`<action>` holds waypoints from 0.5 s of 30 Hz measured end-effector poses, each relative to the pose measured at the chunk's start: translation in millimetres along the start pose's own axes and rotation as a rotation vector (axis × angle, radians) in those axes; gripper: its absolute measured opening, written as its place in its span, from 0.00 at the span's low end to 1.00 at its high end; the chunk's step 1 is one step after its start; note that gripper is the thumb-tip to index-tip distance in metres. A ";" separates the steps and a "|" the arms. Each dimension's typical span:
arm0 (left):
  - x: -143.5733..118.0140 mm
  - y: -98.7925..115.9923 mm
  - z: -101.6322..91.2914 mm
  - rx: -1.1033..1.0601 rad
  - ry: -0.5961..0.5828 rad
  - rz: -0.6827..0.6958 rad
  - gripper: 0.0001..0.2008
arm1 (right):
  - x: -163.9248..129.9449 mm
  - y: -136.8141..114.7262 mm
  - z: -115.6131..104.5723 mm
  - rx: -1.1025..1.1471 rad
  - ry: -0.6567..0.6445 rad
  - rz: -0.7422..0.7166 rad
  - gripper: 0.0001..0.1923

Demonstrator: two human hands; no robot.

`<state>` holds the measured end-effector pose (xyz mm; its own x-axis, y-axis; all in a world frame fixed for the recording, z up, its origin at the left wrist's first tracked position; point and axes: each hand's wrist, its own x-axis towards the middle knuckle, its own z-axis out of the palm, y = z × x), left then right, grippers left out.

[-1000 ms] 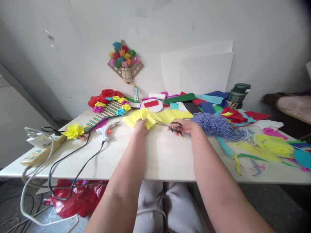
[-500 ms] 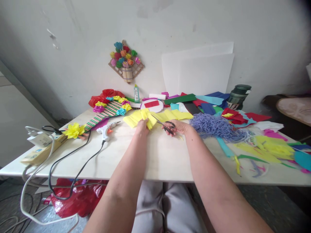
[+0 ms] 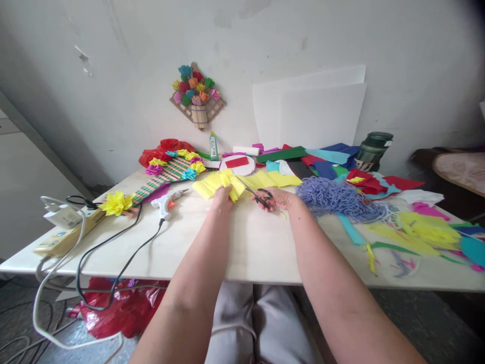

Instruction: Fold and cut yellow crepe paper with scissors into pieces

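My left hand (image 3: 223,196) is closed on a long strip of yellow crepe paper (image 3: 204,186), which spreads to both sides of it across the table. In my right hand (image 3: 278,198) is a pair of black-handled scissors (image 3: 263,198), fingers wrapped round the handles. The blades point left and lie against the yellow paper beside my left hand; whether they are parted I cannot tell. Behind the paper sits a white oval disc (image 3: 247,168) with a red rectangle (image 3: 236,162) on it.
A white glue gun (image 3: 162,205) with its cable and a power strip (image 3: 68,237) lie left, below a flower-trimmed woven piece (image 3: 161,177). Purple-blue yarn (image 3: 333,197), paper scraps and a dark green jar (image 3: 374,151) are on the right. A glue bottle (image 3: 213,146) stands behind.
The scissors' handles appear slightly closer together than before. Both hands and the yellow paper stay in nearly the same place.
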<state>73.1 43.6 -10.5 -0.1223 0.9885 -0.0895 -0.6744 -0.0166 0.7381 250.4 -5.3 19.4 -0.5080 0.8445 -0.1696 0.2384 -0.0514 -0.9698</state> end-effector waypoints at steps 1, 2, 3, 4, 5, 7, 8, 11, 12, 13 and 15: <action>0.1 0.0 0.0 -0.008 0.000 0.002 0.13 | 0.4 0.4 -0.1 0.001 0.001 0.000 0.21; 0.2 0.1 -0.1 -0.013 -0.002 0.004 0.13 | 0.7 0.8 -0.2 0.000 0.003 -0.001 0.21; 0.1 0.3 -0.1 -0.016 -0.003 0.005 0.13 | 1.0 1.2 -0.4 -0.002 0.003 -0.002 0.21; 0.0 0.5 -0.2 -0.017 -0.004 0.005 0.13 | 1.3 1.6 -0.5 -0.004 0.003 -0.004 0.21; -0.2 0.7 -0.2 -0.015 -0.003 0.004 0.13 | 1.6 1.9 -0.6 -0.006 0.001 -0.006 0.21; -0.8 1.3 0.0 -0.012 -0.001 -0.004 0.13 | 2.1 2.4 -0.7 -0.009 0.001 -0.010 0.21; -1.1 1.6 0.2 -0.012 0.000 -0.007 0.13 | 2.4 2.6 -0.6 -0.010 0.003 -0.009 0.21; -1.8 2.3 0.8 -0.013 0.004 -0.017 0.12 | 2.8 2.8 -0.1 -0.014 0.017 -0.007 0.21; -1.9 2.5 0.9 -0.014 0.009 -0.017 0.12 | 2.9 2.8 0.1 -0.015 0.018 -0.006 0.21; -2.0 2.6 0.9 -0.015 0.011 -0.014 0.13 | 3.0 2.7 0.3 -0.016 0.018 -0.006 0.21; -2.0 2.6 0.6 -0.023 0.009 -0.006 0.13 | 3.1 2.6 0.6 -0.022 0.020 -0.006 0.20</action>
<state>72.0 41.7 -8.0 -0.1249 0.9872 -0.0997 -0.6917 -0.0146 0.7220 249.0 -3.1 16.2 -0.4933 0.8550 -0.1599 0.2532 -0.0347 -0.9668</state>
